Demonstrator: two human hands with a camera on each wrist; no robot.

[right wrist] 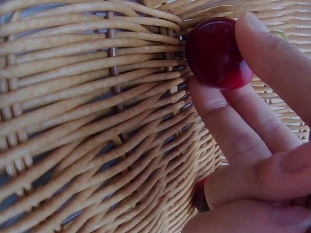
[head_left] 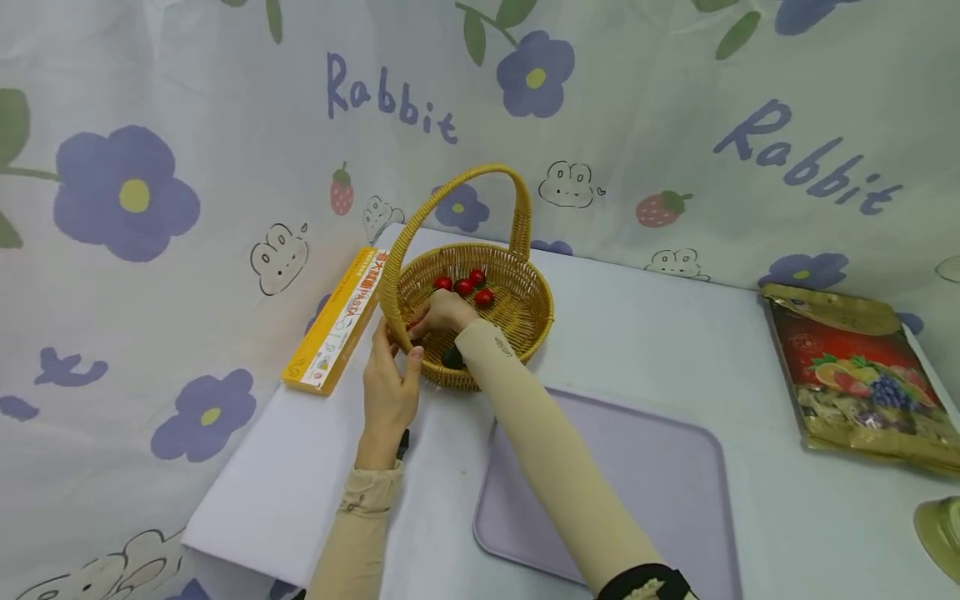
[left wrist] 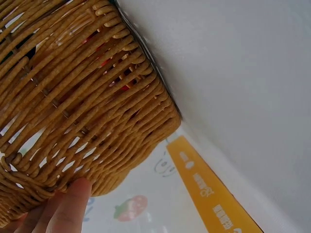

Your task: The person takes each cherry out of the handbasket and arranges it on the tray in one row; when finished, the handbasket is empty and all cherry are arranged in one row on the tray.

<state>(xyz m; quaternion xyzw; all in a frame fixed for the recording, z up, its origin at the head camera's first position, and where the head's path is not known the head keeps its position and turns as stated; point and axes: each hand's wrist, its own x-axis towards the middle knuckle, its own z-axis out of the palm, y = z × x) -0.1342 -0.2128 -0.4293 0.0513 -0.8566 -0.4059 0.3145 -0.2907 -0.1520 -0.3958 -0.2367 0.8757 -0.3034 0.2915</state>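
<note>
A golden wicker basket (head_left: 531, 292) with a tall arched handle stands on the white table. My left hand (head_left: 392, 387) holds its near left side by the foot of the handle; the fingers (left wrist: 73, 206) lie against the outer weave. Inside the basket, my right hand (head_left: 444, 312) pinches a shiny dark-red cherry (right wrist: 216, 53) between thumb and fingertips, close to the woven wall. Several more red cherries (head_left: 463, 287) lie on the basket floor beyond that hand. Part of another red one shows below the fingers in the right wrist view.
Left of the basket lies a yellow pasta box (head_left: 333, 325). A pale purple tray (head_left: 645, 467) sits under the right forearm. Farther right are a gold-and-red fruit-printed bag (head_left: 862, 375) and a partly visible gold-coloured object (head_left: 941, 533). A patterned curtain (head_left: 615, 100) hangs behind the table.
</note>
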